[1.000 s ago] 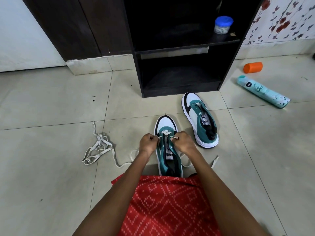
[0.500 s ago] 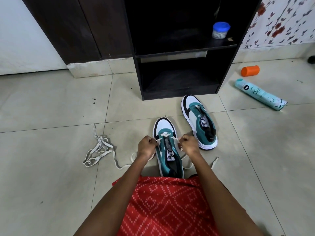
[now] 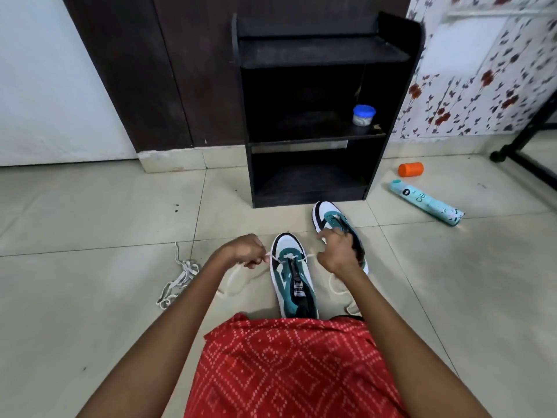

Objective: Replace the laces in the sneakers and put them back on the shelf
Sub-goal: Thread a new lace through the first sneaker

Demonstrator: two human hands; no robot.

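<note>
A teal, white and black sneaker (image 3: pixel 286 273) lies on the tiled floor in front of my red-clad lap, toe pointing away. A white lace (image 3: pixel 310 257) runs through its front eyelets. My left hand (image 3: pixel 244 250) pinches the lace's left end, pulled out to the left of the shoe. My right hand (image 3: pixel 337 250) grips the right end on the other side, partly covering the second sneaker (image 3: pixel 327 214), which lies further right near the black shelf (image 3: pixel 310 116). A loose white lace (image 3: pixel 179 279) is bunched on the floor to the left.
A blue-lidded jar (image 3: pixel 363 115) stands on the shelf's middle board. An orange cap (image 3: pixel 410 169) and a teal spray can (image 3: pixel 425 202) lie on the floor to the right. A black metal frame (image 3: pixel 524 140) stands at far right. Dark wardrobe behind.
Both hands have drawn apart, pulling the lace ends outward to each side of the near sneaker. The camera has tilted up, showing the whole shelf.
</note>
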